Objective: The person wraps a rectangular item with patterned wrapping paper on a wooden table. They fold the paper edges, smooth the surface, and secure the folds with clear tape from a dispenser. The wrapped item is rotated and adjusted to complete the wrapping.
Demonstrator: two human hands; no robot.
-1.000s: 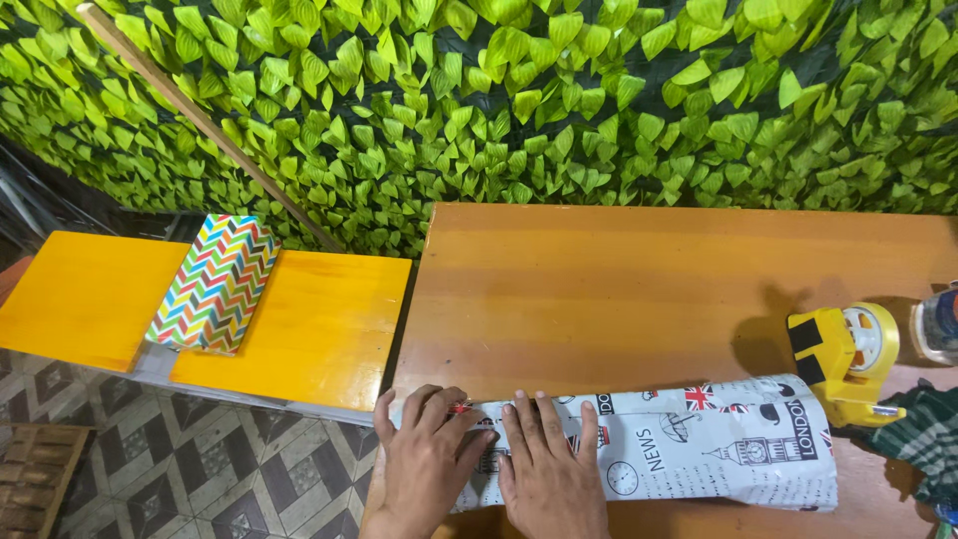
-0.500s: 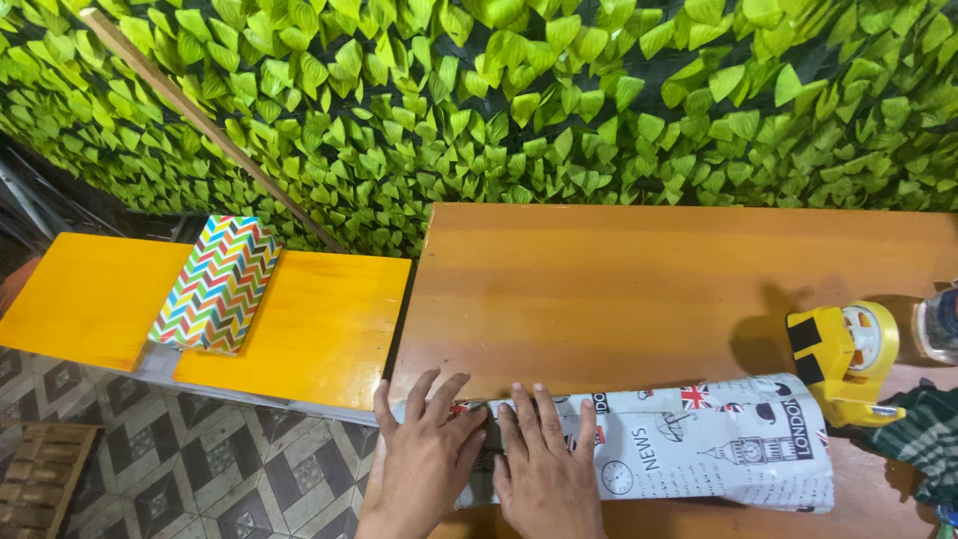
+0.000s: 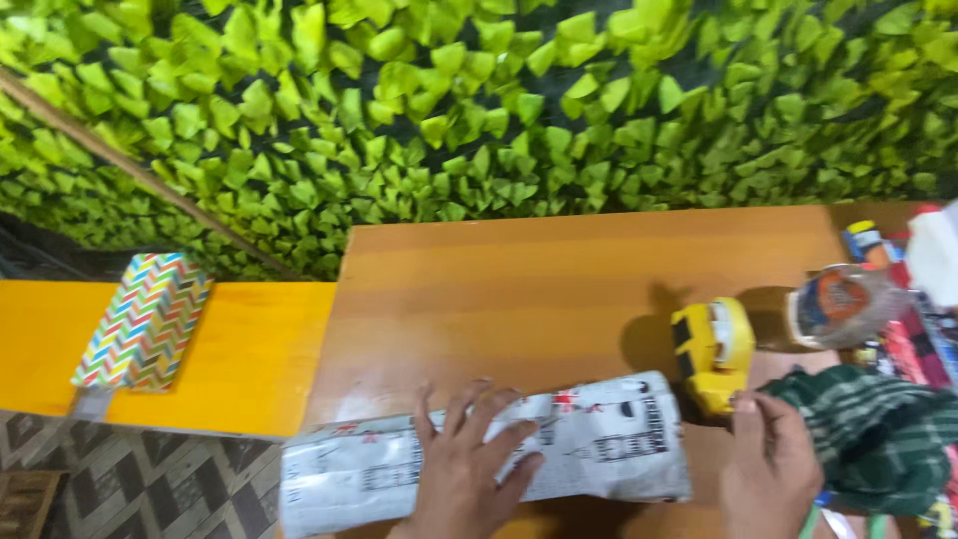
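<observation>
Seen from the head camera, the left hand [image 3: 464, 469] lies flat with fingers [image 3: 477, 414] spread on the newsprint-wrapped package [image 3: 599, 444], which rests along the near edge of the wooden bench [image 3: 539, 279]. The right hand [image 3: 768, 469], fingers loosely curled and gripping nothing, touches the yellow tape dispenser [image 3: 714, 349] just beside the package's right end. A green checked cloth [image 3: 878, 439] lies at the right.

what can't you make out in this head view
- Print on the wrapped parcel: motion blur.
- Parcel under the left hand: covered.
- Right hand: cut by bottom edge; touch on the tape dispenser unclear.
- Items beside the green checked cloth: blurred, cut by right edge.
</observation>
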